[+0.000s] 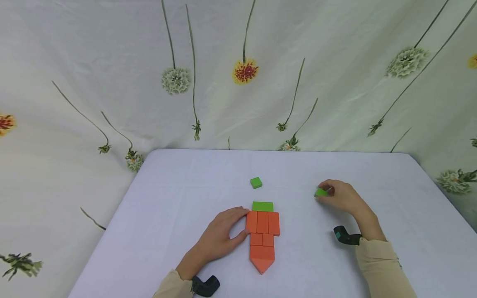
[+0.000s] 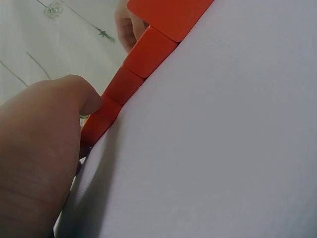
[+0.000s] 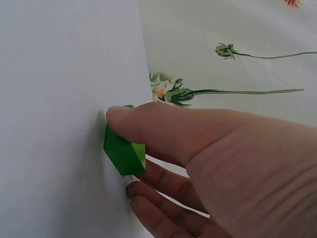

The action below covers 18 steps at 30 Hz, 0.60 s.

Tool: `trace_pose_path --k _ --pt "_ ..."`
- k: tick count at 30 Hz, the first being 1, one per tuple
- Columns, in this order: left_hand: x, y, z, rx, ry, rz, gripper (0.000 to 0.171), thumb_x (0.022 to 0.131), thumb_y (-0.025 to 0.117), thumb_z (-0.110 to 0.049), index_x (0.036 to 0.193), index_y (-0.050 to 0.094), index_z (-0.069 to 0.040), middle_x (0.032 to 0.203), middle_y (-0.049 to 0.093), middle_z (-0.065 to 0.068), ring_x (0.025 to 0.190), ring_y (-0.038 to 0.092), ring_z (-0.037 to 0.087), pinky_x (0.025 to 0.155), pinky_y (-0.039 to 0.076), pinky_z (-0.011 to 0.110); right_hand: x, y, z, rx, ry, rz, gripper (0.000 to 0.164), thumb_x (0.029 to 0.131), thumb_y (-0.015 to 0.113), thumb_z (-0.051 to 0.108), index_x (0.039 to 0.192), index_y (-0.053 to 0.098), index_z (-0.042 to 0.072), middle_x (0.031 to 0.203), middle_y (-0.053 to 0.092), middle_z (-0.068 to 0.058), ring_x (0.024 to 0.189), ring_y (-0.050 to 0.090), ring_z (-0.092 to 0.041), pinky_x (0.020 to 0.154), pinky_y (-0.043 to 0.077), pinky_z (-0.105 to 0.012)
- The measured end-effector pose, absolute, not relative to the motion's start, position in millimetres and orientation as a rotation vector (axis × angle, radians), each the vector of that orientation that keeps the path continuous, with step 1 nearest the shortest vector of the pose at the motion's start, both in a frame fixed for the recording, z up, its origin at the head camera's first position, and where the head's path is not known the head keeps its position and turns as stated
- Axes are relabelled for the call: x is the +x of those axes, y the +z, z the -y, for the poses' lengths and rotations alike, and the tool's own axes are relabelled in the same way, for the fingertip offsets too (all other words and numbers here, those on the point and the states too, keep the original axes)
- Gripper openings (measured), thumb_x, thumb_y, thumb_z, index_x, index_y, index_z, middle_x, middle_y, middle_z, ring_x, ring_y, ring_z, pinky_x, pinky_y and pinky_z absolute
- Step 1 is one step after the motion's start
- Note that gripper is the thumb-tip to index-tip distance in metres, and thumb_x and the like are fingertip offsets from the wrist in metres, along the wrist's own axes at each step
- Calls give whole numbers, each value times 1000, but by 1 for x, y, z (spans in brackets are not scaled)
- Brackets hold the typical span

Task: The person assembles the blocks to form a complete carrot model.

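In the head view, my left hand [image 1: 222,232] touches the left side of the orange block figure, its index fingertip by the top corner of the leftmost orange block [image 1: 251,222] and its thumb by the lower corner. Up close, the left thumb [image 2: 88,99] overlaps the end of an orange block [image 2: 103,123]. A flat green rectangular block [image 1: 263,206] sits along the figure's far edge. Over to the right, my right hand [image 1: 343,197] pinches a small green block [image 3: 121,151] between thumb and fingers, low over the white table.
Another small green block [image 1: 256,182] lies beyond the figure. Smaller orange blocks and an orange pointed block [image 1: 262,265] form the near end. A white cloth covers the table [image 1: 186,178]; a flower-patterned curtain [image 1: 216,103] hangs behind it.
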<state>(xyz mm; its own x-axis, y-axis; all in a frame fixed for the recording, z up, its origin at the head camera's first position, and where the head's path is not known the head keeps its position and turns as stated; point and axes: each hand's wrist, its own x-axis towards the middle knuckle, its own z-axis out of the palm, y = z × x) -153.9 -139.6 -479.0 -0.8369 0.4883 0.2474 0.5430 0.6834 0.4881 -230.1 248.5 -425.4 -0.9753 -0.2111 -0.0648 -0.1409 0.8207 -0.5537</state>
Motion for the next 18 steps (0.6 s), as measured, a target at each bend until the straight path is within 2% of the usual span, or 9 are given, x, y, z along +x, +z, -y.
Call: trace_pose_path --k 12,18 --pt "-153 -476 139 -853 -860 2786 55 96 72 -32 146 57 -15 147 61 0 140 53 21 116 45 46 -230 -424 -250 -295 -842 -2854 41 89 77 15 124 66 -3 114 70 -21 107 64 -38 92 55 -53" --pt "-152 -476 139 -840 -882 2816 56 96 72 -32 147 56 -16 148 60 -1 142 51 20 117 44 45 -231 -426 -247 -299 -868 -2895 39 89 77 16 123 67 -2 111 71 -19 104 65 -36 89 56 -52"
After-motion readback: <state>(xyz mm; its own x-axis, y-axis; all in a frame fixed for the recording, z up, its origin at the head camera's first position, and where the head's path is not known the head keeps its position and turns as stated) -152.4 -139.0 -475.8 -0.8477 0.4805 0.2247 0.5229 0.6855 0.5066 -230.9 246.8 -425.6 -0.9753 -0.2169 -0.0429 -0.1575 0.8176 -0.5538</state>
